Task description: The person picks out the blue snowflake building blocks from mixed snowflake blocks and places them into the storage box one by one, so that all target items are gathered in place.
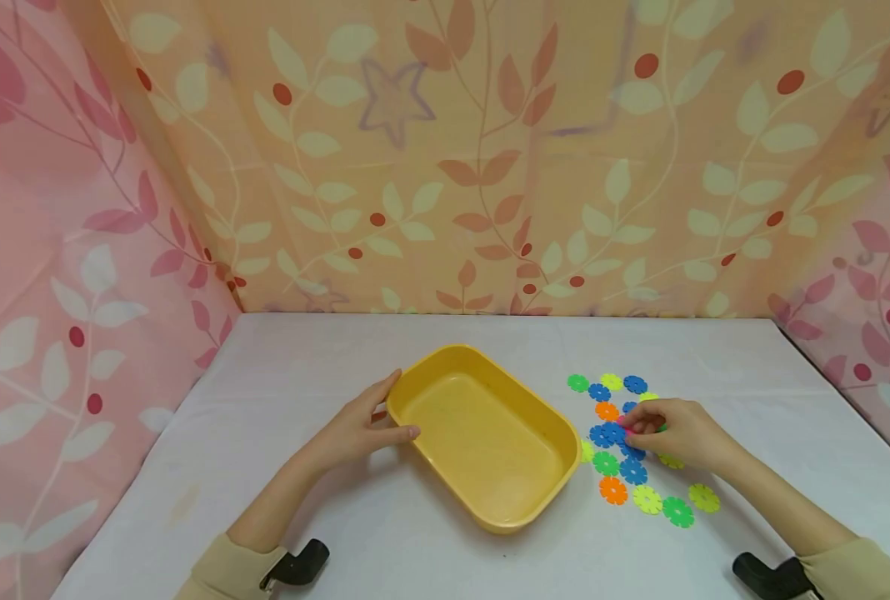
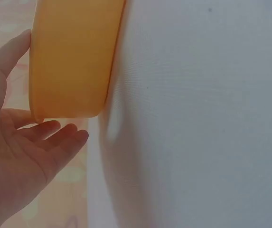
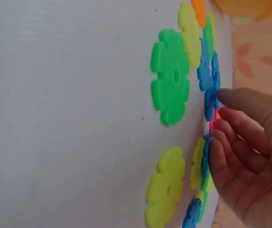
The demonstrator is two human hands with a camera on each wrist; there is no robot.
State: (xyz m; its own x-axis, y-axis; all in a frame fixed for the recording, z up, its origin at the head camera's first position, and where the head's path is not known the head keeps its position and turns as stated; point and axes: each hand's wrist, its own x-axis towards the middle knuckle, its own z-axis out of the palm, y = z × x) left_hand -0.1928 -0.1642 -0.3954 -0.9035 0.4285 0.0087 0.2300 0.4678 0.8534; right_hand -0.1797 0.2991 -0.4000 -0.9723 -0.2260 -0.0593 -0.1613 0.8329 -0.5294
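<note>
A yellow plastic tray (image 1: 482, 433) sits at an angle on the white-covered table. My left hand (image 1: 362, 425) holds its left end, the thumb over the rim and the other fingers along the outside; in the left wrist view the tray's side wall (image 2: 74, 61) stands beside the thumb. To the right of the tray, my right hand (image 1: 673, 429) reaches down into a loose group of flower-shaped plastic discs. Its thumb and fingertips pinch at a pink disc (image 3: 211, 121), mostly hidden by the fingers. Overlapping blue discs (image 1: 608, 434) lie right beside the fingertips.
Green disc (image 1: 678, 512), yellow disc (image 1: 704, 497) and orange disc (image 1: 613, 490) lie at the near side of the group. Another green disc (image 1: 577, 383) lies at the far side. Patterned curtains (image 1: 445, 167) enclose the table at the back and sides.
</note>
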